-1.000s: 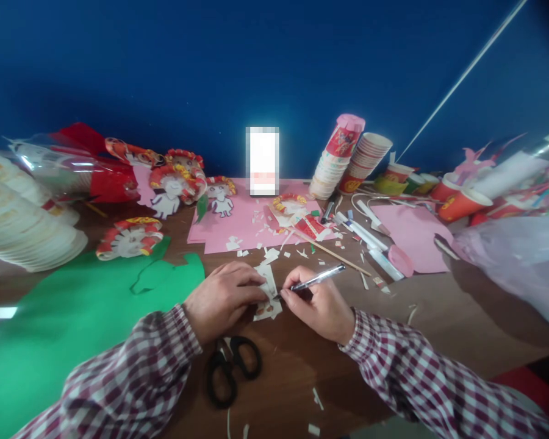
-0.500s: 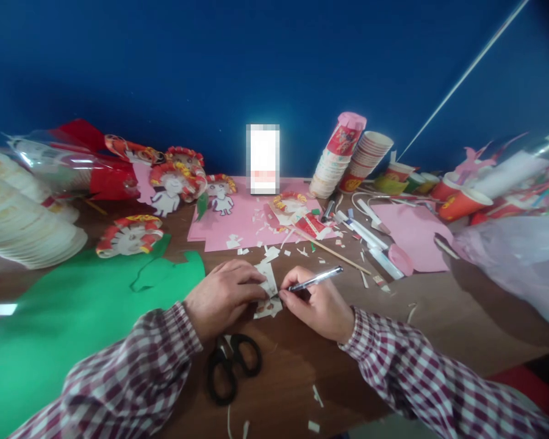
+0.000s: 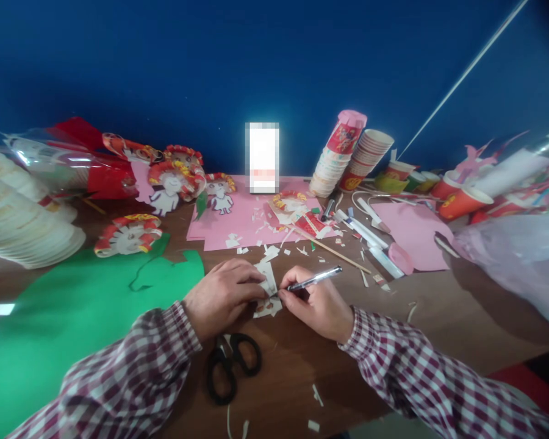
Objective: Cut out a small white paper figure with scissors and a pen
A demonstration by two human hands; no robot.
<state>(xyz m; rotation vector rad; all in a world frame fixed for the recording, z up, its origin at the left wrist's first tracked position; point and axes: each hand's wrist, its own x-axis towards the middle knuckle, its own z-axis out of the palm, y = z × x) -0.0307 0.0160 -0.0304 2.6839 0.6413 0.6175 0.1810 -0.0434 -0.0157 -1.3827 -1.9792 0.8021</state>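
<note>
My right hand [image 3: 318,305] is closed around a slim pen [image 3: 315,278] with a clear, dark-ended barrel. Its tip points down-left at the right edge of a small white paper piece [image 3: 268,281] with brownish marks. From the left, the thumb and fingers of my left hand [image 3: 225,297] hold that paper against the table and cover part of it. Whether the pen tip touches the paper is hard to make out. Just below my left hand lie black-handled scissors [image 3: 233,364], their blades partly hidden under the hand.
Green paper [image 3: 86,329] spreads at left, below stacked paper cups [image 3: 32,225]. Pink sheets [image 3: 219,235] and paper scraps [image 3: 271,252] lie ahead, near a wooden stick [image 3: 333,249]. More cup stacks [image 3: 332,164] stand by the blue wall [image 3: 165,73]. A pale plastic bag [image 3: 521,262] is at right.
Both hands, the pen and the paper stay almost exactly where they were. The view has shifted only very slightly.
</note>
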